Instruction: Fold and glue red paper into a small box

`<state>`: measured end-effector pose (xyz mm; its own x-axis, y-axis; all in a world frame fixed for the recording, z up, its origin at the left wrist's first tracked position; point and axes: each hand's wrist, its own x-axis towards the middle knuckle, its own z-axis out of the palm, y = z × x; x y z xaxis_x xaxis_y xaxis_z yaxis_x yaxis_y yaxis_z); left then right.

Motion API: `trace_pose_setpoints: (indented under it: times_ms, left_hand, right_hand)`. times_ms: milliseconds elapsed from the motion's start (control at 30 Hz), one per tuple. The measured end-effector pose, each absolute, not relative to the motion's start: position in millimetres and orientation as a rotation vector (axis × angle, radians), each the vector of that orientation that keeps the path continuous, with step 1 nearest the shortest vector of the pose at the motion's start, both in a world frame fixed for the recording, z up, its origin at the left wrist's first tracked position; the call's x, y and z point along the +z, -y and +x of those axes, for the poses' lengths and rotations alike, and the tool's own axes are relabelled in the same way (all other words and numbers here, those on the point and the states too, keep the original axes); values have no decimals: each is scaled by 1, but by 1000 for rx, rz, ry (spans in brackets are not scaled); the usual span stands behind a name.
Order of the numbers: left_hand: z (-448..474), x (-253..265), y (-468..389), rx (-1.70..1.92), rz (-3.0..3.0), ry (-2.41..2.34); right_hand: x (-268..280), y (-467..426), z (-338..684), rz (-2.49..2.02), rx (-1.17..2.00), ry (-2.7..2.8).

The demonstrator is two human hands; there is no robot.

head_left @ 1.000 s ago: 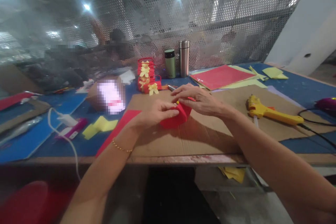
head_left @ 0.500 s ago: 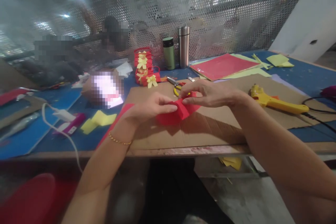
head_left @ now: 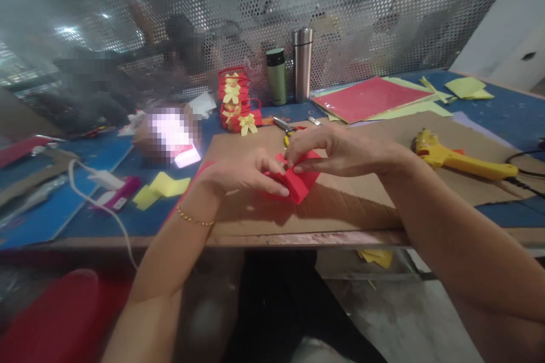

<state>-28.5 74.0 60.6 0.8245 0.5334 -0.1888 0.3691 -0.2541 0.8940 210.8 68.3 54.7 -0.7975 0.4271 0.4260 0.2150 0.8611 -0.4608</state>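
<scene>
A folded piece of red paper (head_left: 301,184) is held between both hands just above a brown cardboard sheet (head_left: 340,207). My left hand (head_left: 251,173) pinches its left side, thumb along the near face. From the right, my right hand (head_left: 326,150) grips the upper edge between thumb and bent fingers. Folds show in the paper, but its full shape is partly hidden by my fingers. Behind my right hand lie scissors (head_left: 286,126) with red and yellow handles, partly covered. A yellow hot glue gun (head_left: 464,161) rests on the cardboard to the right.
Small red paper baskets with yellow bows (head_left: 233,99) stand at the back beside a green tumbler (head_left: 276,76) and a steel flask (head_left: 302,65). Red sheets (head_left: 374,99) lie back right. Yellow paper pieces (head_left: 164,186), a power strip (head_left: 117,193) and a lit phone (head_left: 187,156) are left.
The red paper has been turned and its folded near edge now hangs lower and is more visible. Both hands have shifted their grip slightly. The camera view has moved a little.
</scene>
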Motion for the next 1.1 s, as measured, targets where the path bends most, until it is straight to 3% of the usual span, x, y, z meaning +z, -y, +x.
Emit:
trace_pose_setpoints:
  times_ms: [1100]
  left_hand:
    - [-30,65,-75,174,1912,-634]
  right_hand:
    - [55,-70,210,-515,535,2456]
